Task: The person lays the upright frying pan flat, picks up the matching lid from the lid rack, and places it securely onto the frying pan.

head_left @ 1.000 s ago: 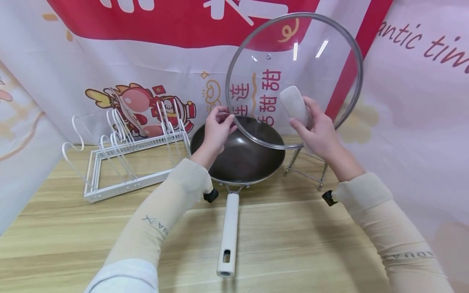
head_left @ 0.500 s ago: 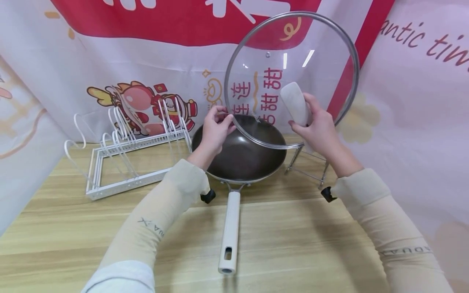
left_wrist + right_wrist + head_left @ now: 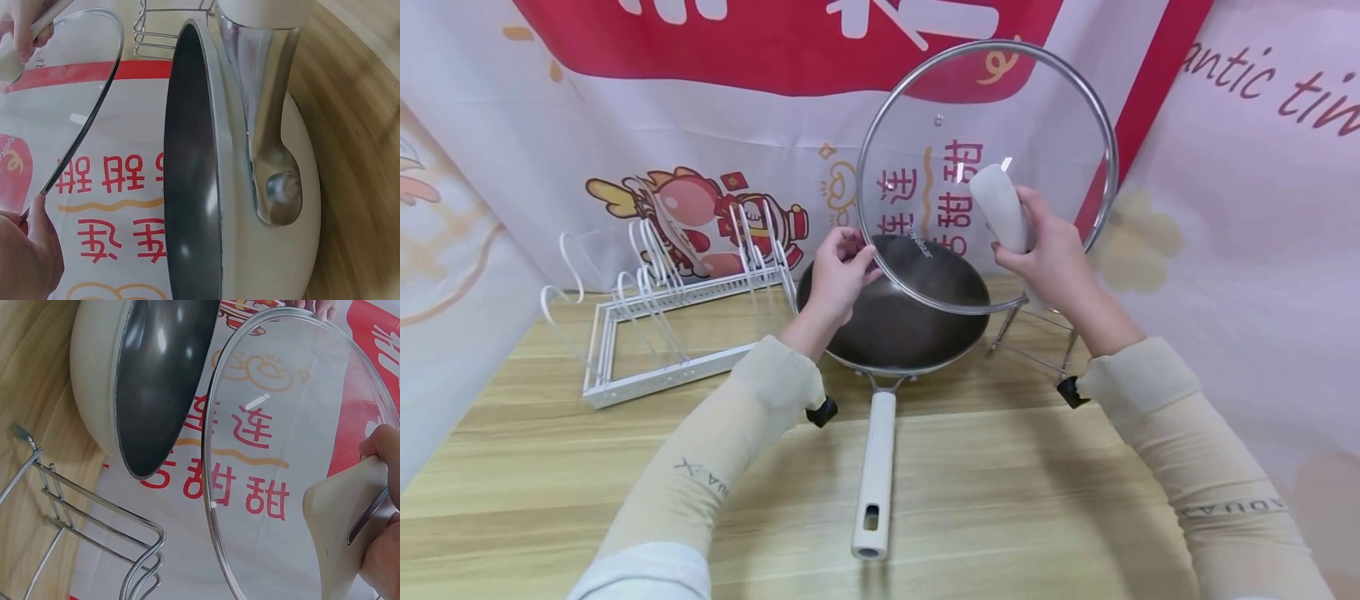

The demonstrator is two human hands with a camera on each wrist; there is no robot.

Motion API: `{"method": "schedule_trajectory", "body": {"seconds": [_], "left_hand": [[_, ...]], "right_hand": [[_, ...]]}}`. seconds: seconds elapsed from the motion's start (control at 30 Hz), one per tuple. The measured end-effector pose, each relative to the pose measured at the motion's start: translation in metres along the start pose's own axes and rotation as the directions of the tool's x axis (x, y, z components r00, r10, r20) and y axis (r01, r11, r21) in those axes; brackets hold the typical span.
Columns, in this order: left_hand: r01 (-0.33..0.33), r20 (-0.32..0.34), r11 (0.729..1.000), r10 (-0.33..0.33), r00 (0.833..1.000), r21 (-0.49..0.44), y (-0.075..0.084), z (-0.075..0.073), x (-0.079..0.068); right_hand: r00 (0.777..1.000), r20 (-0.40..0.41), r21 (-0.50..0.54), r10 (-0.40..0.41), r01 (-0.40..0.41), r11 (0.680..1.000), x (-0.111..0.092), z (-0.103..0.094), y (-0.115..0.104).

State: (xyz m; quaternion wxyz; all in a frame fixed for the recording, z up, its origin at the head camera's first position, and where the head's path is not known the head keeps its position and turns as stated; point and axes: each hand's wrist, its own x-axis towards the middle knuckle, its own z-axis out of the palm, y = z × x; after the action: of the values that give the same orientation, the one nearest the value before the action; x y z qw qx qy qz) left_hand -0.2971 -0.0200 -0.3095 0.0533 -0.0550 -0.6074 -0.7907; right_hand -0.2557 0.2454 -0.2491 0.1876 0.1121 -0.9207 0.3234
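Above the pan, a round glass lid with a metal rim is held tilted up on edge. My right hand grips its pale knob, fingers and thumb wrapped about the sides. At the lid's left edge, my left hand pinches the rim between thumb and fingers; the left wrist view shows that thumb against the metal. Below is a dark wok-style frying pan, cream outside, its long cream handle pointing toward me. The lid's lower edge overlaps the pan's opening in the head view.
A white wire rack with upright dividers stands left of the pan on the wooden table. To the pan's right is a small metal wire stand, partly behind the lid. A printed cloth hangs close behind everything.
The lid's top edge has come down a little and its right edge has shifted left, as its tilt changed. Both hands keep their hold. The whole head view has drifted slightly.
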Motion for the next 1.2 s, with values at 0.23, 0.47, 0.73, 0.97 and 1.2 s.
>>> {"method": "schedule_trajectory", "body": {"seconds": [0.23,0.47,0.73,0.97,1.2], "left_hand": [[-0.006,-0.018,1.000,0.006,1.000,-0.009,0.000,-0.003,-0.003],[0.013,-0.024,1.000,-0.013,1.000,-0.002,-0.001,-0.006,-0.007],[0.041,-0.036,0.999,-0.041,0.998,0.001,-0.001,-0.010,-0.009],[0.042,-0.033,0.999,-0.042,0.999,-0.005,0.001,-0.015,-0.013],[0.039,-0.025,0.999,-0.040,0.999,-0.019,0.001,-0.019,-0.016]], "right_hand": [[0.999,0.034,-0.002,0.021,-0.021,1.000,0.003,0.001,-0.004],[0.999,0.041,0.000,0.014,-0.014,1.000,0.007,0.004,-0.005],[0.998,0.059,0.014,0.018,-0.019,1.000,0.009,0.007,-0.005],[0.998,0.068,0.015,0.012,-0.013,1.000,0.011,0.009,-0.007],[0.997,0.077,0.006,0.006,-0.007,1.000,0.012,0.009,-0.010]]}}
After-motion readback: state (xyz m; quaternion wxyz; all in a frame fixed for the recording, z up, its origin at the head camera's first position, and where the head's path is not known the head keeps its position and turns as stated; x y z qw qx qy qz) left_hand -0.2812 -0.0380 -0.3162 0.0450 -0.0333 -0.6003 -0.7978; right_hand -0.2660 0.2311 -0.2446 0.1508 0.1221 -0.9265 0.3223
